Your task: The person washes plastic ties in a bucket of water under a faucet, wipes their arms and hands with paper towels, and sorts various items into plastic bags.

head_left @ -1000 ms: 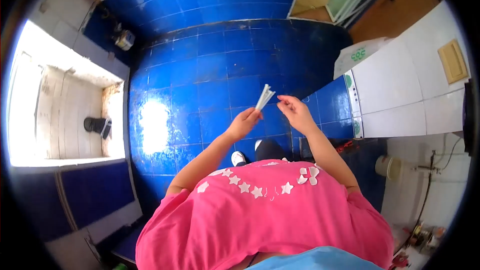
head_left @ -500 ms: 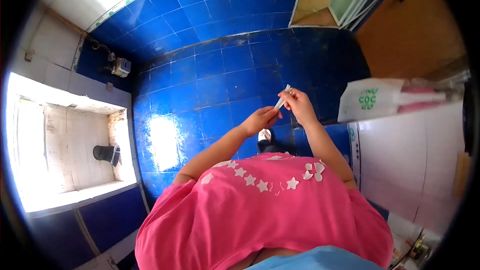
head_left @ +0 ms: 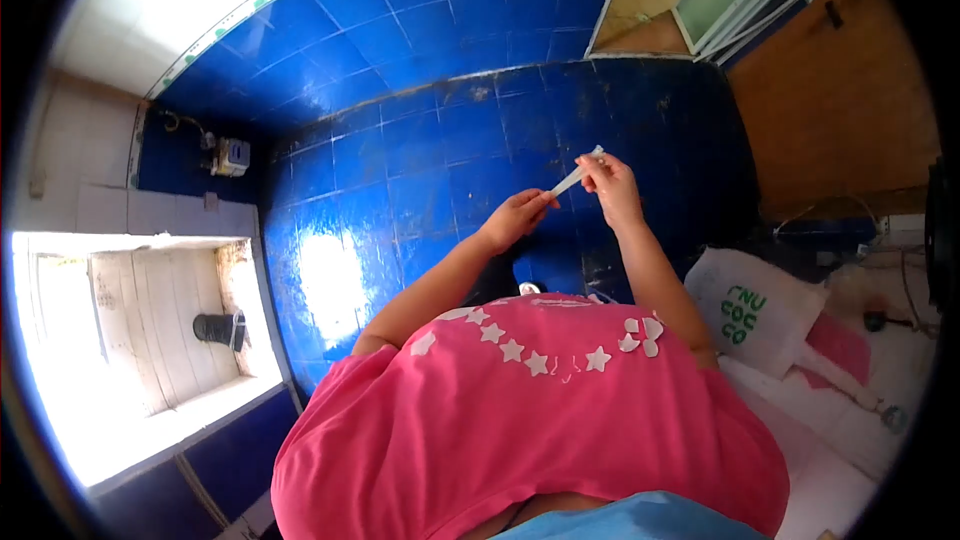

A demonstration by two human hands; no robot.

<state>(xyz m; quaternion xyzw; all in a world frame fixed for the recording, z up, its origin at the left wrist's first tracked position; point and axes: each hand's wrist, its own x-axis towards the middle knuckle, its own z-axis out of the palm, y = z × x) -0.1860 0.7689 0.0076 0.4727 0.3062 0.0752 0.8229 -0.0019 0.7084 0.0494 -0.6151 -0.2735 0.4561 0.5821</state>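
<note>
A thin, whitish strip (head_left: 567,182) stretches slantwise between my two hands over the blue floor. Its lower end is pinched in the fingertips of my left hand (head_left: 517,219). Higher up and to the right, my right hand (head_left: 612,186) grips the strip near its other end, and a small pale tip sticks out above the fingers. Whether it is a flat strip or a narrow packet, I cannot make out.
Blue tiles cover the floor (head_left: 430,160). On the right, a white cloth with green letters (head_left: 745,310) covers something beside a brown door (head_left: 830,90). A window recess at left holds a dark cylindrical object (head_left: 216,330). A white box (head_left: 232,157) hangs on the wall.
My hands have moved slightly apart, with more of the strip showing between them. The camera view has shifted, bringing more of the right-hand surface and the lettered cloth into sight.
</note>
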